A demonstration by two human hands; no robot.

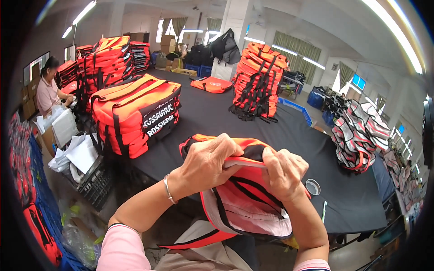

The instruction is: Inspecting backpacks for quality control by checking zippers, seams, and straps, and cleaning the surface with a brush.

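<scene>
An orange-red and black fabric bag (246, 198) with a pale lining hangs between my hands at the near edge of the black-covered table (208, 113). My left hand (210, 160) pinches its top edge, fingers closed around the cloth. Close beside it, my right hand (285, 171) grips the same edge with curled fingers. The bag's opening faces me, showing the whitish inside and black binding along the seams. A loose orange flap with a black strip (203, 240) trails toward my lap. The fingertips behind the fabric are hidden.
Folded orange bags (131, 113) are piled at left, with another tall stack (260, 81) farther back. Grey-and-red pieces (361, 133) heap at right. A tape roll (313, 186) lies near my right hand. A black crate (95, 180) stands left; a person (47, 90) works beyond.
</scene>
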